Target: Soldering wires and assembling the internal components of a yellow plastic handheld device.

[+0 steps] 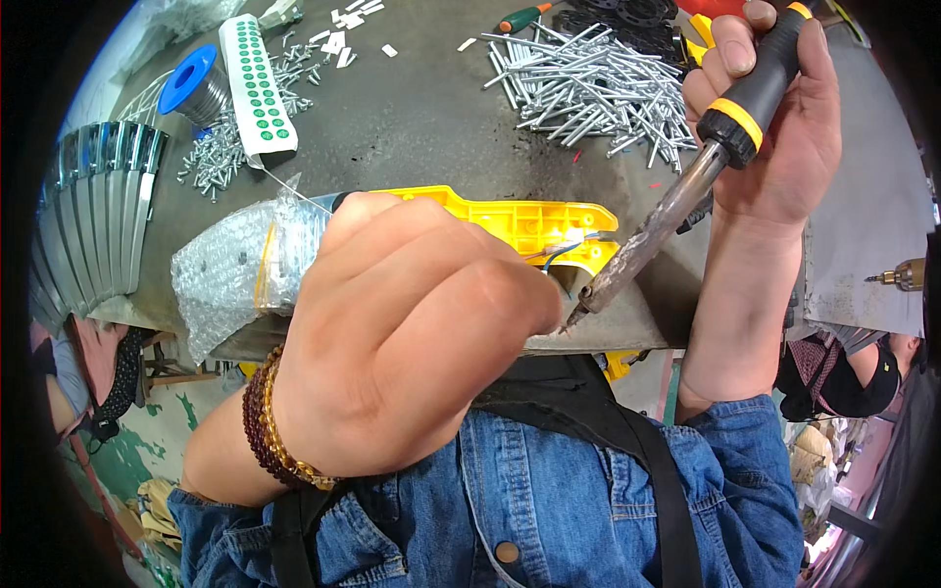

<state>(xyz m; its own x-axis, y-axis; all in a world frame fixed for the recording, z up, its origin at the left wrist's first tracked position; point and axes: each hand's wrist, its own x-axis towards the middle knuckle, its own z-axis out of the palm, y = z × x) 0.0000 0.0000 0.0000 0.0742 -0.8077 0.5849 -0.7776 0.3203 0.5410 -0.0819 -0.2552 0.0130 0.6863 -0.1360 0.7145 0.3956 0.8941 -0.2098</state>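
My right hand [774, 147] grips a soldering iron [750, 118] by its black and yellow handle, its stained metal shaft slanting down to the left. The tip is close to the fingertips of my left hand [421, 314], which is closed, knuckles up, a beaded bracelet on its wrist. A thin silvery solder wire [299, 189] runs into that fist from the upper left; the other end of the hold is hidden. Behind the left hand lies a yellow plastic housing [480, 213] with thin wires [564, 252] at its right end. Bubble wrap [230, 260] covers the part to its left.
A blue solder spool [191, 80], small screws [211, 162] and a white strip with green round stickers [257, 88] occupy the table's upper left. Curved grey parts [98, 216] stand at the left edge. Long metal screws [598, 88] are heaped at the back right, near a screwdriver [524, 18].
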